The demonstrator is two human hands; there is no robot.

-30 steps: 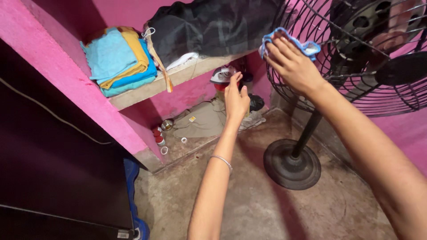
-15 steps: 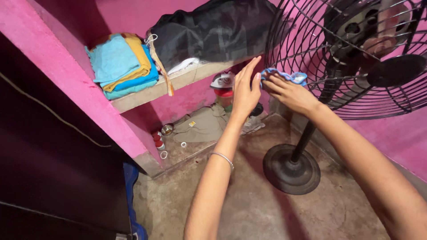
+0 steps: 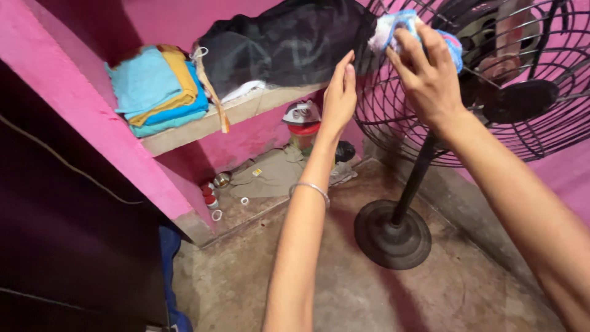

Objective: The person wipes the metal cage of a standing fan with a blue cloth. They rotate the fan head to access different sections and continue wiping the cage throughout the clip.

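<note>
Two bare hands are raised in front of a black pedestal fan (image 3: 491,92). The right hand (image 3: 430,77) presses a small blue and white cloth (image 3: 393,27) against the upper left part of the fan's wire grille (image 3: 393,117), its fingers curled over the cloth and closed on it. The left hand (image 3: 339,98) is held upright just beside the grille's left edge, fingers straight and together, palm toward the fan, grasping nothing; whether its fingertips touch the wire cannot be told. A thin silver bangle (image 3: 310,187) sits on the left forearm.

Behind the grille a dark fan blade (image 3: 522,101) and the motor housing show. The fan's pole runs down to a round black base (image 3: 392,233) standing on the bare concrete floor (image 3: 369,295).

To the left, a pink wall holds a concrete shelf (image 3: 246,110). On it lie a stack of folded towels (image 3: 157,89) in blue and yellow and, beside them, a large black bag (image 3: 289,40). Below the shelf, in the recess, stand a white and red appliance (image 3: 301,117), a crumpled tan cloth (image 3: 270,175) and a few small red-capped containers (image 3: 210,198).
</note>
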